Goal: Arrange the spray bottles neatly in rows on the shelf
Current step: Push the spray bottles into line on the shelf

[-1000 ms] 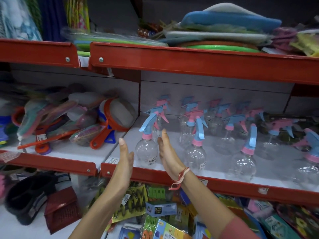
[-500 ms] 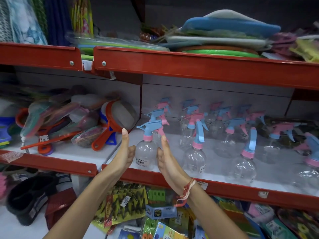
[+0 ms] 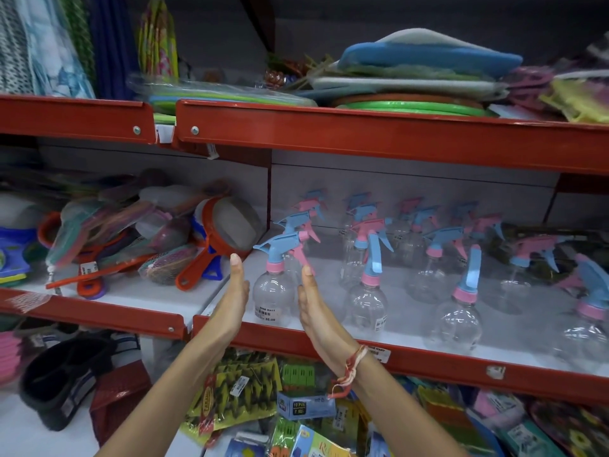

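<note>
Now, front bottle: a clear spray bottle (image 3: 273, 300) with a blue trigger head and pink collar is stood upright at the left front corner of the shelf (image 3: 428, 361), a price sticker seen low on its body.
Left hand: the left hand (image 3: 232, 301) is held flat and upright just left of that bottle, fingers straight and together, thumb up; contact with the plastic cannot be told.
Right hand: the right hand (image 3: 316, 311) is held the same way just right of the bottle, palm turned toward it, fingertips level with the pink collar.
Grip, left: spread flat, nothing clasped.
Grip, right: spread flat too, nothing clasped; a red and white thread band (image 3: 351, 366) is worn at the wrist.
Second front bottle: another clear bottle (image 3: 366, 306) is placed just right of the right hand, its blue trigger hanging downward.
Further along the front: a third bottle (image 3: 458, 321) is stood well to the right, near the red lip, and a fourth is cut off at the frame's right edge.
Back rows: more clear bottles with pink and blue heads (image 3: 431, 255) are seen behind, loosely lined toward the rear wall, spacing uneven and nozzles pointed different ways.
Left bay: an orange-rimmed strainer (image 3: 227, 225) is leaned among packaged utensils on the neighbouring shelf.
Above: flat mats (image 3: 415, 103) and foam pads are stacked on the upper shelf.
Below: packets of goods (image 3: 244, 387) are piled under the red lip.
</note>
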The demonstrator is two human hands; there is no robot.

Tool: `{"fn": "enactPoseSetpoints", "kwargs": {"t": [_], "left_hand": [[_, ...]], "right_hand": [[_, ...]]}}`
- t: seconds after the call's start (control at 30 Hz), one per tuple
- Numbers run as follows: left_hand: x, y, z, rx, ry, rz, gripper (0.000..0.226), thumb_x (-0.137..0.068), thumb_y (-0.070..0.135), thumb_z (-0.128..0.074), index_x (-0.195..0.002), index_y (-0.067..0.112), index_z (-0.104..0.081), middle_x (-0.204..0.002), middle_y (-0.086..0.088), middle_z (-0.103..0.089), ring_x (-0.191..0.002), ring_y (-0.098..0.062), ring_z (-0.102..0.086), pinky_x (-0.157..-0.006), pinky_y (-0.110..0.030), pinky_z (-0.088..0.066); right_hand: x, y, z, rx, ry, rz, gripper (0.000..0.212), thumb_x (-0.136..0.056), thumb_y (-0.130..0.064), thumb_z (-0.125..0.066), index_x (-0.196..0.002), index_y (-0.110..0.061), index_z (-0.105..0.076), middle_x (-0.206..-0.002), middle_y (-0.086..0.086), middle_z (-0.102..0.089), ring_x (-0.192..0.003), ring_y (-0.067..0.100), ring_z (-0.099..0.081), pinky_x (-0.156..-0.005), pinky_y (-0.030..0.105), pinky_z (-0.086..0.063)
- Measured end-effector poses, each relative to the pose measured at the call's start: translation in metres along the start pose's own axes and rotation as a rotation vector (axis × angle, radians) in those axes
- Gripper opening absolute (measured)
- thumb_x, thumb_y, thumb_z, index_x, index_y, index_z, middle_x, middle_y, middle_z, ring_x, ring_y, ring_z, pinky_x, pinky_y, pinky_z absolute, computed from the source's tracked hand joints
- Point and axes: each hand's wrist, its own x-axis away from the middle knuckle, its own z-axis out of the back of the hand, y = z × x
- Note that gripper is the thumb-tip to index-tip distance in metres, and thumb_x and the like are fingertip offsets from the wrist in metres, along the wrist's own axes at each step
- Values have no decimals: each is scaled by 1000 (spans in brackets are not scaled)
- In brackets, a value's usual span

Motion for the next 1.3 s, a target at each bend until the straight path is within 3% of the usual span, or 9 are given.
{"fn": "enactPoseSetpoints", "kwargs": {"t": [0.07, 0.2, 0.33, 0.47, 0.67, 0.77, 0.87, 1.03, 1.3], "left_hand": [[-1, -5, -3, 19, 140, -73, 117, -54, 96, -14, -143, 23, -35, -153, -4, -34, -141, -23, -30, -117, -45, -16], [18, -11, -20, 67, 393, -450, 57, -92, 60, -22, -114, 27, -62, -121, 6, -64, -118, -12, -54, -107, -38, -37], [27, -7, -49, 48, 234, -511, 41, -97, 42, -31, -98, 23, -67, -104, 7, -70, -102, -5, -62, -98, -30, -44], [24, -15, -88, -42, 25, -404, 48, -92, 56, -30, -98, 25, -66, -110, 3, -70, -108, -11, -61, -106, -41, -41], [32, -11, -125, -65, -179, -68, 116, -54, 88, -16, -139, 13, -41, -145, -1, -43, -135, -20, -39, -117, -41, -24], [37, -9, -128, -70, -215, -58, 113, -57, 88, -10, -144, 18, -32, -153, -4, -33, -141, -20, -30, -119, -41, -18], [36, -6, -125, -85, -246, -47, 114, -59, 87, -5, -146, 17, -25, -157, -3, -24, -144, -18, -23, -120, -44, -13], [27, 3, -128, -2, -272, -51, 95, -79, 72, -2, -145, 10, -27, -155, -6, -27, -143, -20, -25, -120, -39, -15], [-6, 2, -128, 53, -296, -20, 109, -68, 79, 0, -145, 4, -22, -157, -11, -22, -144, -21, -22, -120, -41, -15]], "right_hand": [[8, 3, 7, 50, 35, 20, 92, -73, -86, -20, -149, -35, -16, -160, -8, -16, -146, 9, -16, -120, 40, -11], [38, 1, 31, 37, 173, 258, 65, -88, -65, -30, -131, -23, -54, -138, -6, -57, -126, 2, -51, -112, 30, -35], [61, -3, 71, -105, 522, 472, 42, -96, -36, -40, -92, -10, -73, -90, 4, -77, -88, 16, -72, -83, 26, -56], [60, 6, 107, -48, 786, 492, 34, -99, -30, -39, -85, -20, -69, -91, 0, -74, -93, 20, -69, -89, 34, -53], [37, 15, 125, 46, 404, 61, 77, -85, -70, -28, -148, -25, -28, -158, -3, -27, -144, 15, -25, -119, 42, -18], [42, 7, 121, 49, 289, 8, 84, -82, -73, -23, -148, -21, -26, -152, -7, -37, -138, 8, -32, -116, 32, -18], [48, 3, 120, 31, 240, 11, 64, -95, -56, -18, -140, -16, -39, -98, -30, -54, -101, -7, -47, -101, 21, -26], [56, 4, 116, 29, 240, -20, 88, -79, -79, -21, -149, -27, -22, -157, -6, -26, -143, 11, -25, -120, 37, -16], [64, 10, 117, -18, 208, 0, 84, -83, -74, -20, -151, -24, -18, -159, -3, -20, -145, 12, -24, -120, 36, -18]]}}
